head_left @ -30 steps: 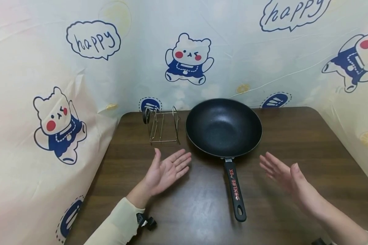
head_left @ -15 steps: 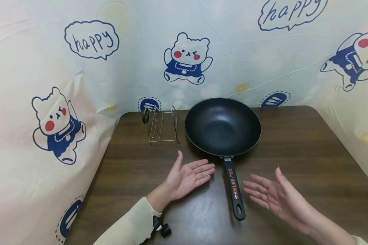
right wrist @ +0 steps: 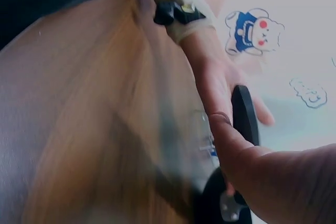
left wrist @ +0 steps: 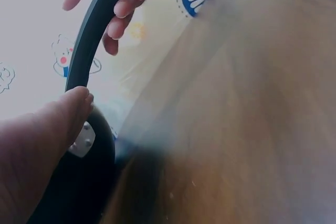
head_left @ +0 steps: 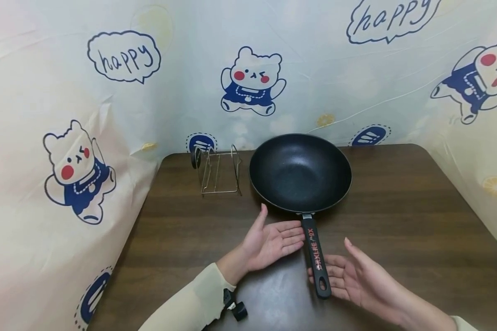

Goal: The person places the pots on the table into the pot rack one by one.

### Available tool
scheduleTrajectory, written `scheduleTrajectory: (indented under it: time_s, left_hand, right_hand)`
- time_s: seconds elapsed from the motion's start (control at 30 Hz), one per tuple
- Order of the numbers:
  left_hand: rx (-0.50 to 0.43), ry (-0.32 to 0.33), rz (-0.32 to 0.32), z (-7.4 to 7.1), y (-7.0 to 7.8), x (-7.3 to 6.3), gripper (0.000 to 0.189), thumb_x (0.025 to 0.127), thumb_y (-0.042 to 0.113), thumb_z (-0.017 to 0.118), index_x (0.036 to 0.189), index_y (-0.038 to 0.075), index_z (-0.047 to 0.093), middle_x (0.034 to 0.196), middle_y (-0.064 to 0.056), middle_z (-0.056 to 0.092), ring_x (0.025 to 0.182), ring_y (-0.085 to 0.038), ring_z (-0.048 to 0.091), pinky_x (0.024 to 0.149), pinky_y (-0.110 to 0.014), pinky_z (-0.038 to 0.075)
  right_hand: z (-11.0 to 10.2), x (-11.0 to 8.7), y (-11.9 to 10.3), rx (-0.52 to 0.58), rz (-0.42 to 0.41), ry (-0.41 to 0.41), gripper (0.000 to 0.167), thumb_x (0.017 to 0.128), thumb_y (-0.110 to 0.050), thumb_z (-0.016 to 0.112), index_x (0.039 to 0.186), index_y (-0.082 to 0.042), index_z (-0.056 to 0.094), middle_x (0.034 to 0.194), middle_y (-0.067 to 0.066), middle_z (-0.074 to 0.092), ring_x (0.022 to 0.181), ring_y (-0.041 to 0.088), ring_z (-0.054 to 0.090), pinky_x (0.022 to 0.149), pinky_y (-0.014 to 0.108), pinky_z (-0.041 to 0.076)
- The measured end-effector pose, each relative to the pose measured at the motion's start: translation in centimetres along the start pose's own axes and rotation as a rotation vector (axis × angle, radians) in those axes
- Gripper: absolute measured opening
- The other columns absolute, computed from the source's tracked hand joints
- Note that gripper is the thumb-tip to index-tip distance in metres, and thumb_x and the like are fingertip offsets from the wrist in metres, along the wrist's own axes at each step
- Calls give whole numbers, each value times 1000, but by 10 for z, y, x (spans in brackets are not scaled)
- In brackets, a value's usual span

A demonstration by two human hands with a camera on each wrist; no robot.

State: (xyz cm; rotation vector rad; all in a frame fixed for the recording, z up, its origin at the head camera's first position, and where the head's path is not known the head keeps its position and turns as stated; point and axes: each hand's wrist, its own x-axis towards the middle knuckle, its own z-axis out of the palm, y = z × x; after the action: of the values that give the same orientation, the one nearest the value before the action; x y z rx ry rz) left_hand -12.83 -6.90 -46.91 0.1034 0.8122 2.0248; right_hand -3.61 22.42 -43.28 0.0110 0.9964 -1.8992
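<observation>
Handle (head_left: pixel 315 255) partly hides outstretched right hand (head_left: pixel 356 281), with left hand (head_left: pixel 270 242) likewise outstretched, neither gripping anything.

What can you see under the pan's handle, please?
Fingers of the right hand pass beneath the handle, tips showing past its left edge; the stretch directly underneath is covered and cannot be seen.

passing room over the tabletop (head_left: pixel 397 197) right of the pan (head_left: pixel 300 172), wire rack (head_left: pixel 217 173) at left, fingers (head_left: pixel 291 240) flanking the handle (head_left: pixel 315 255)
</observation>
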Motion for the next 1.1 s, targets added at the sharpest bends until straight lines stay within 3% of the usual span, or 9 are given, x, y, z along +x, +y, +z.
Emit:
scheduleTrajectory:
  time_s: [0.17, 0.33, 0.47, 0.6, 0.83, 0.93, 1.03, 1.1]
  left_hand:
    - [-20, 19, -20, 3, 1, 17, 108, 110, 78, 25, 171, -10, 12, 181, -32, 13, 173, -43, 11, 142, -51, 10]
    - [6, 16, -30, 7, 2, 31, 86, 117, 53, 31, 170, -12, 13, 179, -35, 17, 172, -45, 14, 142, -51, 10]
    - [17, 6, -37, 11, 1, 38, 76, 117, 42, 35, 168, -12, 22, 175, -34, 30, 170, -42, 25, 141, -50, 16]
    - [57, -5, -35, 13, -3, 45, 71, 115, 33, 33, 168, -13, 23, 174, -35, 32, 168, -41, 29, 141, -48, 19]
    - [74, 17, -24, 21, -12, 56, 68, 112, 24, 37, 169, -9, 22, 172, -33, 37, 167, -40, 33, 139, -50, 26]
    - [38, 28, -21, 25, -14, 60, 68, 111, 19, 41, 170, -6, 19, 173, -31, 37, 167, -41, 32, 139, -52, 26]
    - [13, 64, -9, 28, -17, 63, 63, 110, 16, 43, 168, -4, 25, 168, -29, 47, 162, -40, 44, 138, -53, 28]
    - [-14, 97, -1, 29, -19, 66, 52, 110, 13, 45, 159, -1, 38, 156, -23, 60, 151, -35, 58, 137, -52, 33]
  right_hand:
    - [8, 8, -1, 30, 3, 47, 106, 114, -70, 19, 165, 15, -19, 167, 28, 49, 143, 22, 65, 121, 37, 53]
    - [13, 16, -1, 27, -7, 69, 98, 116, -65, 23, 168, 13, -9, 151, 18, 66, 137, 22, 69, 119, 38, 55]
    - [15, 22, -1, 36, -23, 61, 82, 119, -56, 25, 166, 10, 20, 143, 13, 69, 133, 23, 71, 119, 40, 56]
    - [19, 29, -2, 30, -27, 51, 65, 120, -50, 26, 152, 3, 44, 136, 12, 72, 128, 22, 73, 117, 40, 57]
    - [22, 33, -1, 20, -35, -2, 55, 120, -50, 26, 140, -7, 54, 126, 7, 75, 120, 17, 74, 110, 38, 60]
    - [23, 32, 0, 18, -40, 22, 49, 120, -47, 30, 137, -9, 54, 119, 2, 75, 109, 13, 73, 103, 34, 62]
    - [24, 33, 1, 22, -32, 70, 42, 119, -44, 34, 132, -10, 55, 110, -2, 72, 96, 10, 68, 93, 28, 61]
    - [25, 35, 3, 24, -28, 108, 38, 119, -43, 36, 128, -12, 56, 104, -4, 69, 89, 9, 64, 87, 25, 60]
